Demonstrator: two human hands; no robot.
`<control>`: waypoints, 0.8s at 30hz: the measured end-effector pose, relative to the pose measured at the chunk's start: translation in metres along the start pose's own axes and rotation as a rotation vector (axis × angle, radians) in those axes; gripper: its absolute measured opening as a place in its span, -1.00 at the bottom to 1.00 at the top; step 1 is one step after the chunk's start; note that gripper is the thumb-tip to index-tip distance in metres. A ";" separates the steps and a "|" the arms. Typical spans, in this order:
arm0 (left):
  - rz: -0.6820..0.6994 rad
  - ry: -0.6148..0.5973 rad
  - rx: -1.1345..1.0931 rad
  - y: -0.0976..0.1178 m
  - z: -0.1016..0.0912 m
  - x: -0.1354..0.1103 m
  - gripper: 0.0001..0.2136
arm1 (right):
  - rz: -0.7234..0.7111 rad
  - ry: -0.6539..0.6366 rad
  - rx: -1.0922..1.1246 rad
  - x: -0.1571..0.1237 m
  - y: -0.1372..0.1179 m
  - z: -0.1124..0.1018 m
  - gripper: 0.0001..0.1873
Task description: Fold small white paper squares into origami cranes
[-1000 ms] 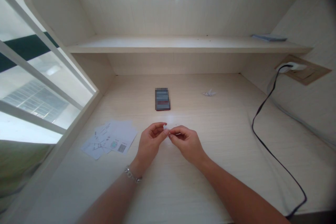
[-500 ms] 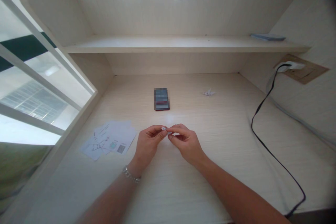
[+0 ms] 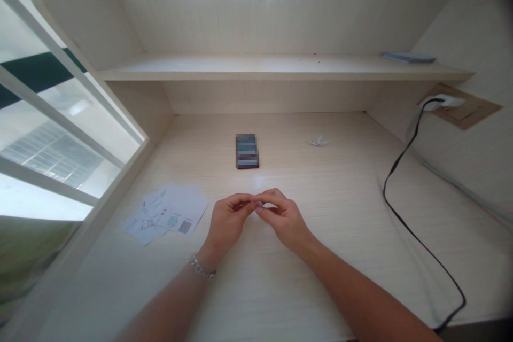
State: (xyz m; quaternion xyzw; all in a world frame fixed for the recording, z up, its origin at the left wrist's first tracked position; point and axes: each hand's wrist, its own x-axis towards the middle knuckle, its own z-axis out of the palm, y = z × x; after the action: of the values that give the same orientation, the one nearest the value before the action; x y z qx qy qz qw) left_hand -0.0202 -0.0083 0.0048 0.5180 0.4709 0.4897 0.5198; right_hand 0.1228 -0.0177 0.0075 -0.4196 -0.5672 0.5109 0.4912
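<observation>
A pale wooden desk (image 3: 276, 288) spreads all round the phone (image 3: 247, 151), which lies flat on it. Behind and above the phone runs a long shelf (image 3: 240, 76). Well to the phone's right, a black cord (image 3: 395, 166) trails from a plug in the wall socket (image 3: 476, 113). To the phone's left and nearer the person, white papers (image 3: 188, 206) overlap in a loose fan. On the phone's near side, the left hand (image 3: 229, 219) and right hand (image 3: 284, 217) meet at the fingertips, each curled nearly closed in a pinch. The left wrist wears a silvery bracelet (image 3: 202, 268). Right of the phone sits a pointed bit of folded paper (image 3: 318, 142). Smallest is a white piece (image 3: 259, 203) both hands grip, just nearer than the phone, mostly hidden by fingers.
</observation>
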 end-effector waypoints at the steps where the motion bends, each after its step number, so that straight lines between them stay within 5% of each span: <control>1: 0.004 -0.015 0.008 0.000 0.000 0.000 -0.84 | -0.002 -0.001 0.000 0.000 0.000 0.000 -0.80; 15: -0.057 -0.071 -0.177 -0.005 0.000 0.002 -0.86 | 0.007 0.120 0.043 0.001 0.004 -0.002 -0.76; 24: 0.032 -0.035 -0.021 0.004 0.002 0.000 -0.88 | -0.032 0.165 -0.022 0.000 0.003 0.002 -0.85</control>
State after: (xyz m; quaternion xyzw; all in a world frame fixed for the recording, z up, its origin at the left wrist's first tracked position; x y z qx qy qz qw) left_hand -0.0187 -0.0085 0.0087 0.5286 0.4483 0.4935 0.5254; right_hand 0.1212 -0.0178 0.0045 -0.4565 -0.5371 0.4605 0.5395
